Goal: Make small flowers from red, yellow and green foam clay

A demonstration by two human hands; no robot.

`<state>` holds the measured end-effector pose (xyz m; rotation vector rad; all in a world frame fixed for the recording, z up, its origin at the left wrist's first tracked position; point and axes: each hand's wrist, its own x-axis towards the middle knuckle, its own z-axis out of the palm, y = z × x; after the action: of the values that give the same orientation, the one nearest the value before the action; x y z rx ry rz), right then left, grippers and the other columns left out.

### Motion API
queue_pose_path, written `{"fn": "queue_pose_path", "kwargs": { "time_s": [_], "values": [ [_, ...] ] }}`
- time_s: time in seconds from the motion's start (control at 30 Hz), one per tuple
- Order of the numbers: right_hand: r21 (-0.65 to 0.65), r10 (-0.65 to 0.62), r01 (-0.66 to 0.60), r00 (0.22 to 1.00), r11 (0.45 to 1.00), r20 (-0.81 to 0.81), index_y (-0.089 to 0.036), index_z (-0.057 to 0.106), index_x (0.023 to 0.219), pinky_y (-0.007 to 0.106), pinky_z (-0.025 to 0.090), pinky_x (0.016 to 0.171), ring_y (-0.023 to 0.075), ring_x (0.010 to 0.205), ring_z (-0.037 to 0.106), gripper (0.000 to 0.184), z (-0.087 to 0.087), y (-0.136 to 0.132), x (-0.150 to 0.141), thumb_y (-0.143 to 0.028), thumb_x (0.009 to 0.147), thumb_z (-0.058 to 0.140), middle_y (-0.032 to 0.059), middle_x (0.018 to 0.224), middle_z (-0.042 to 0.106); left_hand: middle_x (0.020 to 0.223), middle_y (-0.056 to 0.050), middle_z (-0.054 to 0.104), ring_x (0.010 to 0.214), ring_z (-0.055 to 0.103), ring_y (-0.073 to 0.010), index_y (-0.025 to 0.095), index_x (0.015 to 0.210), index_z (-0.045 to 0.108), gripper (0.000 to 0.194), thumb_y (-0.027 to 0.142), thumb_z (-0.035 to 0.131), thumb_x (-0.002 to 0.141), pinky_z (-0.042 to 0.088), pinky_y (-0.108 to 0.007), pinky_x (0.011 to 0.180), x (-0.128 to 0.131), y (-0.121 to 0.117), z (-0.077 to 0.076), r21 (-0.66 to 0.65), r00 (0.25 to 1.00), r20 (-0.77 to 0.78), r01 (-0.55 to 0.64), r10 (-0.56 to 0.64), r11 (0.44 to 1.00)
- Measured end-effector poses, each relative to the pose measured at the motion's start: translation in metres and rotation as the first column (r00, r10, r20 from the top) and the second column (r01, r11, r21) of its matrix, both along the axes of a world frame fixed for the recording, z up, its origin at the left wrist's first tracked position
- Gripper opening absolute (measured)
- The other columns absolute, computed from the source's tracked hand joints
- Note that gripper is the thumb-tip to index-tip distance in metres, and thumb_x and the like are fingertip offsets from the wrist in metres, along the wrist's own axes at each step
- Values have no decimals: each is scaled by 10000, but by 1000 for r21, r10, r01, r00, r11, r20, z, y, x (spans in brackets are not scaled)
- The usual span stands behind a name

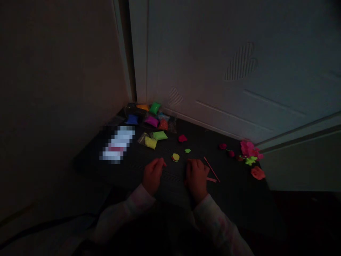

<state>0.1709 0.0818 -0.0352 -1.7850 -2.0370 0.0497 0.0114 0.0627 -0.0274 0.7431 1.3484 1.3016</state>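
Observation:
My left hand (152, 176) is closed in a pinch above the dark table. A small reddish bit shows at its fingertips, too dim to tell as clay or skin. Curled against the tabletop is my right hand (196, 179), its fingers folded down and whatever is under them hidden. A thin pink stick (212, 169) and a flat pink strip (211, 180) lie just right of it. Between and beyond the hands sits a small yellow clay disc (175, 157) with a reddish edge. Farther off are a light green clay piece (188, 150) and a dark pink one (182, 138).
Bags of coloured clay, among them a yellow bag (150, 143) and a blue bag (132, 119), lie at the back left. A bright blurred-out panel (119, 144) is at left. Pink clay flowers (249, 150) stand near the right edge. A white panel (202, 64) rises behind the table.

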Motion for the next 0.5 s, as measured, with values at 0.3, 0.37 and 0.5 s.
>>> {"fn": "queue_pose_path", "kwargs": {
  "time_s": [0.3,0.37,0.5],
  "values": [
    [35,-41,41,999,999,14,-167,540,919,354,260,769,207,870,482,216,-2,0,2,-216,827,351,79,887,575,393,85,271,376,250,-65,180,540,463,291,400,463,730,185,-209,383,0,0,2,-7,1000,15,1,-1,1000],
    [20,-25,24,999,1000,44,-179,556,913,363,246,766,212,859,477,207,-3,0,-1,-202,813,376,76,867,574,391,86,266,373,249,-67,184,545,460,285,401,459,730,185,-211,383,0,1,2,-8,1000,11,3,-3,1000],
    [17,-24,23,998,1000,61,-186,558,908,345,253,746,205,853,475,213,-2,2,0,-193,814,367,68,864,565,393,87,263,374,248,-69,184,550,465,282,402,455,728,191,-212,386,0,1,2,2,1000,7,1,-1,1000]
  ]
}}
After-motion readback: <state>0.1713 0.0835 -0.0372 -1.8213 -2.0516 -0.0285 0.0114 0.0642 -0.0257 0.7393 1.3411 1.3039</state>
